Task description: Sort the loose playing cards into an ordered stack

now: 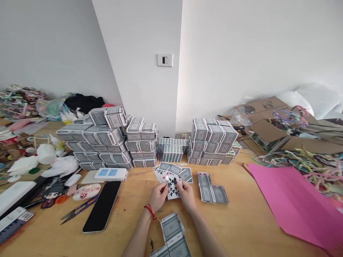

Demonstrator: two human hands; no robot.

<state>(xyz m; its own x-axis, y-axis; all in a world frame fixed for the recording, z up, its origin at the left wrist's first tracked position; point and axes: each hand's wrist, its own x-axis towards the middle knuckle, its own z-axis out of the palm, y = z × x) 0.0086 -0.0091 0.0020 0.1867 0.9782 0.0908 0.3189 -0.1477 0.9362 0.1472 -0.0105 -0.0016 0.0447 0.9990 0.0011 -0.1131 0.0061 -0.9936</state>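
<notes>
I have the ten of clubs [173, 190] between left hand [158, 195] and right hand [188, 196], both pinching its edges, long axis pointing forward.

left hand [158, 196]: pinching | right hand [188, 196]: pinching | forearms [138, 233]: extended, angled inward

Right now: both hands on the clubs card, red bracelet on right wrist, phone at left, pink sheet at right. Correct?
Wrong wrist: the head view shows the red bracelet on the left wrist, not the right. The rest holds: left hand and right hand on the clubs card, phone at left, pink sheet at right.
</notes>
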